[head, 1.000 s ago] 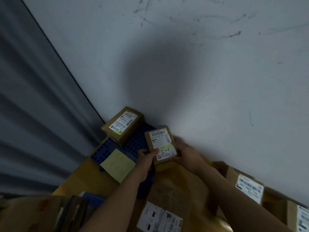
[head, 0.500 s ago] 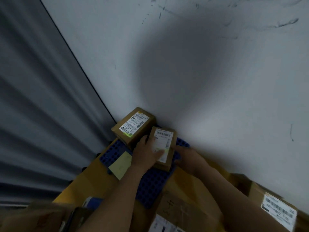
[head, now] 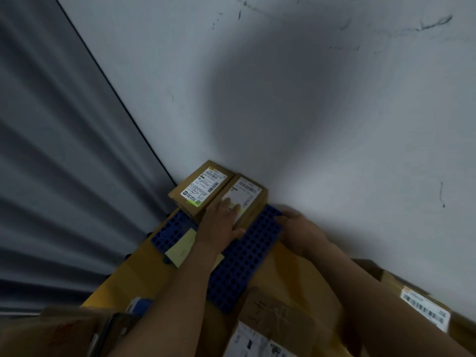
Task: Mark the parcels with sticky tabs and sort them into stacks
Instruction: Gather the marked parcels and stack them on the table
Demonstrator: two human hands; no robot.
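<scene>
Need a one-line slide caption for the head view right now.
Left hand presses a tabbed parcel beside another parcel on the blue pallet; right hand rests nearby.

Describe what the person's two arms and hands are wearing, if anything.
Both are bare. The left hand and right hand show no gloves, and no rings can be made out in the dim, soft picture. The left forearm and right forearm are uncovered as far as the frame's lower edge: no sleeve, cuff, watch or wristband shows.
</scene>
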